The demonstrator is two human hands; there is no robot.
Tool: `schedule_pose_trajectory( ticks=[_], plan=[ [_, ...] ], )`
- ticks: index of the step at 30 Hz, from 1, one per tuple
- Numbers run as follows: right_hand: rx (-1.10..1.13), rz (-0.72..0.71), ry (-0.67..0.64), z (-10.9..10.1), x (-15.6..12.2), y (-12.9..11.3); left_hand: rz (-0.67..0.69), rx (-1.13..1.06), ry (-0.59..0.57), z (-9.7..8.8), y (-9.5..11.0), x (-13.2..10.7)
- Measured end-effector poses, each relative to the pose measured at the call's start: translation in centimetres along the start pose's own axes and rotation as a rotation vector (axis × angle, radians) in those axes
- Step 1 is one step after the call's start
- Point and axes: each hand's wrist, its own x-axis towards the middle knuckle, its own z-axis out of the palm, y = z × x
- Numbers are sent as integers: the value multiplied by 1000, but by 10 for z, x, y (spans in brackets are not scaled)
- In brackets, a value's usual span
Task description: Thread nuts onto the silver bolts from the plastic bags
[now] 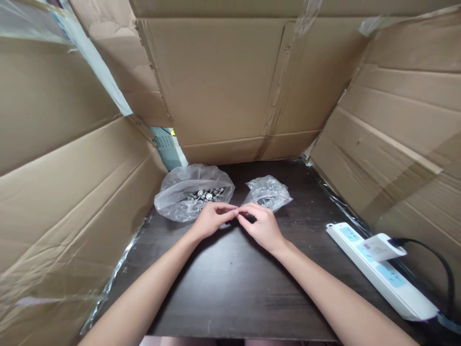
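Observation:
My left hand (213,219) and my right hand (262,226) meet fingertip to fingertip above the middle of the dark table (230,288). Both are closed in a pinch, and whatever lies between the fingertips is too small or hidden to make out. Just behind my left hand sits an open clear plastic bag (176,194) holding several small metal parts (209,195) with round heads. Behind my right hand lies a smaller clear bag (270,192) with small shiny pieces inside, which I cannot tell apart.
Cardboard walls (223,81) enclose the table at the back and both sides. On the right lies a white power strip (382,274) with a white plug adapter (382,247) and a black cable (446,269). Clear tape runs along the table's side edges.

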Motion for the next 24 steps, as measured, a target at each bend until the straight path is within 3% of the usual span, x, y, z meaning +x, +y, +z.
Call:
schedule_pose_trajectory(
  ticks=[10,16,21,24],
  plan=[
    [15,-4,-10,2,2,-2,-92,-60,-4,0,-1,2],
    [-44,-23,64,-3,5,-5,-49,-55,46,4,-6,0],
    [-181,46,295,-39,15,2,140,170,86,22,9,-5],
    [-315,113,203,-59,18,18,365,345,26,42,24,5]
  ],
)
